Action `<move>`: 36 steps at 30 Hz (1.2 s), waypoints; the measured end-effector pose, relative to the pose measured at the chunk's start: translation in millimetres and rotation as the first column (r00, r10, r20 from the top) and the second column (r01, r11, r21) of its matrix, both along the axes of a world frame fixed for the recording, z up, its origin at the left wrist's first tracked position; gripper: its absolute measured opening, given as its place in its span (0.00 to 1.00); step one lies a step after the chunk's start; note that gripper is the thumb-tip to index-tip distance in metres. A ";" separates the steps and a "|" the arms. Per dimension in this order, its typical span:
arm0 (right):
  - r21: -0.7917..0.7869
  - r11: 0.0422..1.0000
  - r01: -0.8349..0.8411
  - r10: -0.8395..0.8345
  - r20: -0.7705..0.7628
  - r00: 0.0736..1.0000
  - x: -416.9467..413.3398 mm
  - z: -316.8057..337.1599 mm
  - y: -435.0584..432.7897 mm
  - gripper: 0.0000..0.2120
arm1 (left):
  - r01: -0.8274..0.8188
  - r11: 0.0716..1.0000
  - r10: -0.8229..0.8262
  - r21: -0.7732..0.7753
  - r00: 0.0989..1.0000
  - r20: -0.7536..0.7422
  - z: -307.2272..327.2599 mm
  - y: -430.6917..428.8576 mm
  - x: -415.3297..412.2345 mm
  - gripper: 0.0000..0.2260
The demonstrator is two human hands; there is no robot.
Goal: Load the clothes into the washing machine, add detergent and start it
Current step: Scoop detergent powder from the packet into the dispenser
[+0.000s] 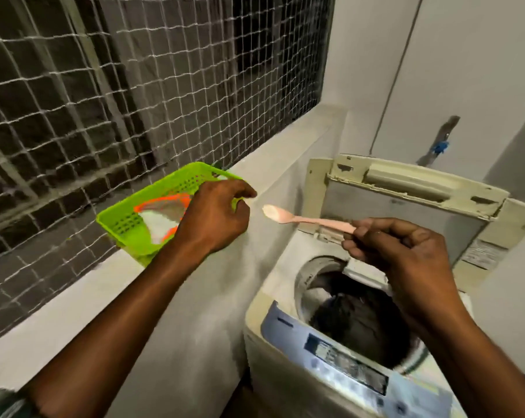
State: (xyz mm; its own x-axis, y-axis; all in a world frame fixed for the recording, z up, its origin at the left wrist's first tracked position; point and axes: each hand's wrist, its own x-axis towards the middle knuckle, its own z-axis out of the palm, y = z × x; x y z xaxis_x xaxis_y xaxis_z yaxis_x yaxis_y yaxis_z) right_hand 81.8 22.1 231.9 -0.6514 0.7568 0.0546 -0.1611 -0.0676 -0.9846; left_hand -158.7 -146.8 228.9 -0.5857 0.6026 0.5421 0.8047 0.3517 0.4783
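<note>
A top-loading washing machine (273,303) stands at the lower right with its lid (406,212) raised. Dark clothes (360,321) fill its drum. My right hand (406,251) hovers above the drum and holds a pink plastic spoon (303,217) by the handle, with white powder in its bowl. My left hand (216,218) grips the near end of a green perforated basket (128,220) resting on the ledge. Inside the basket lies an opened orange detergent packet (161,218) showing white powder.
The grey concrete ledge (74,297) runs along a window covered with metal grille and netting (134,86). The machine's blue control panel (330,354) faces me at the bottom. A white wall with a pipe (403,70) rises behind the machine.
</note>
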 end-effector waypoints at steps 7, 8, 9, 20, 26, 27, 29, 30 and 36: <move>-0.086 0.990 0.109 -0.104 0.061 0.993 62.0 -33.3 65.7 0.06 | 0.028 1.000 -0.029 0.005 0.975 0.222 -57.2 63.7 52.1 0.12; -0.089 0.989 0.121 -0.116 0.066 0.991 69.0 -40.0 73.7 0.05 | 0.030 0.999 -0.026 -0.014 0.972 0.233 -65.1 72.0 58.8 0.10; -0.090 0.987 0.132 -0.126 0.070 0.989 72.2 -46.2 78.0 0.05 | 0.030 0.999 -0.021 -0.031 0.971 0.240 -70.5 75.1 63.2 0.09; -0.163 0.951 0.264 -0.239 0.155 0.958 105.0 -118.9 132.2 0.08 | 0.208 0.964 -0.122 -0.165 0.899 0.421 -134.7 150.5 97.6 0.08; -0.173 0.901 0.399 -0.359 0.222 0.907 87.0 -164.3 146.1 0.09 | 0.315 0.914 -0.182 -0.256 0.881 0.437 -161.1 178.7 87.7 0.04; -0.175 0.892 0.417 -0.374 0.231 0.898 82.0 -172.3 148.3 0.09 | 0.329 0.907 -0.190 -0.263 0.877 0.442 -165.6 182.1 84.5 0.04; -0.162 0.882 0.442 -0.392 0.268 0.880 73.1 -188.4 153.1 0.08 | 0.348 0.897 -0.202 -0.273 0.871 0.447 -172.4 187.4 78.2 0.04; -0.155 0.877 0.455 -0.401 0.287 0.870 68.9 -196.7 156.3 0.08 | 0.356 0.892 -0.208 -0.278 0.870 0.447 -175.0 190.2 74.7 0.05; 0.038 0.878 0.478 -0.439 0.464 0.770 46.8 -241.2 175.9 0.08 | 0.419 0.849 -0.249 -0.322 0.854 0.456 -188.7 201.4 52.4 0.07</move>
